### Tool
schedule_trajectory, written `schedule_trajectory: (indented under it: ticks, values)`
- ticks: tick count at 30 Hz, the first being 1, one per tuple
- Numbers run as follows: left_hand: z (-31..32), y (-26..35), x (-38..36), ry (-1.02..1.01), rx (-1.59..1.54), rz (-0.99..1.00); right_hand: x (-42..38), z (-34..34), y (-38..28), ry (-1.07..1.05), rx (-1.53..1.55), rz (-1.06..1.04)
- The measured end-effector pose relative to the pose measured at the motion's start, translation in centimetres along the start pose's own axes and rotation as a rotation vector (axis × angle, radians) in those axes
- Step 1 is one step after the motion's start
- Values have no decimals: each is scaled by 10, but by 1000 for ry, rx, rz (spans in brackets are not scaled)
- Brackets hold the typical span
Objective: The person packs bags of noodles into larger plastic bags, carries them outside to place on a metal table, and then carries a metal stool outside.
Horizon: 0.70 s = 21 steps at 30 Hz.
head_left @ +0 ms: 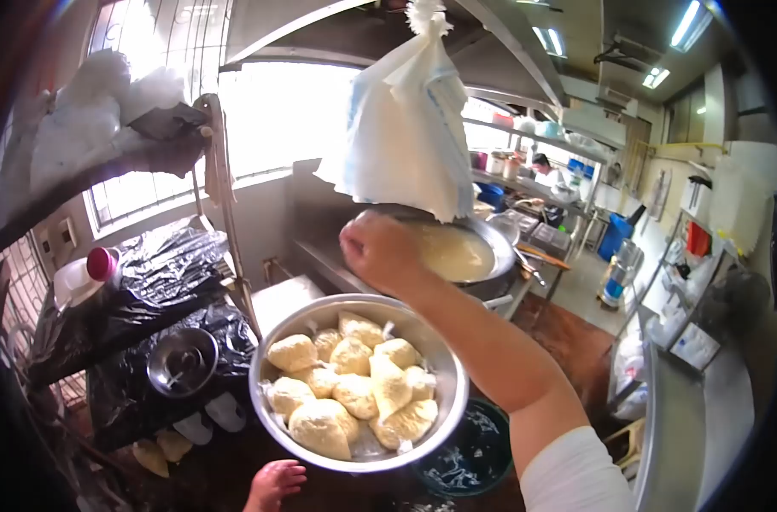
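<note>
Steel bowl (183, 363) on the black-covered shelf (119, 392), 9 o'clock. Left hand (275, 484) at 7 o'clock, near the basin (450, 375), grip released, fingers loosely bent. Basin is dead center, holding tied clear bags (353, 393) of pale stuff. Right hand (378, 249) at 12 o'clock, fingers curled; can't tell if grip is grasping anything. Pan (457, 254) of pale liquid, 1 o'clock. Dark tub (474, 456), 4 o'clock.

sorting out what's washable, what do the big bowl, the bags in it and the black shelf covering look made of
Big bowl: metal, probably stainless steel, with a smooth silvery sheen. Bags: thin clear plastic, it seems, from the glinting, see-through ends. Black shelf covering: likely plastic sheeting, glossy and crinkled.
</note>
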<state>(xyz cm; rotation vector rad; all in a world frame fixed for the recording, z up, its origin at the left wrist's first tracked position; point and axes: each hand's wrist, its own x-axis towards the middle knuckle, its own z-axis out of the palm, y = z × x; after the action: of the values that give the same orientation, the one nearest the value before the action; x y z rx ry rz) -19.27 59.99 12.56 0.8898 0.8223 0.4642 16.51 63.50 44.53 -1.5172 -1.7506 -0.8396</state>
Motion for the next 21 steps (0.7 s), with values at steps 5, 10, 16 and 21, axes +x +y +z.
schedule_trajectory:
  ticks: [5, 10, 16, 21]
  values:
    - [18, -64, 66, -73, 60, -158, 39, 9, 55, 231, -111, 53]
    - [30, -13, 37, -90, 236, 30, 73, 30, 108, 260, -377, -39]
    - [-9, 34, 30, 82, -7, -86, 86, 30, 132, 330, -449, -39]
    - [-27, 51, 70, -86, 59, -85, 102, 12, 126, 453, -346, -112]
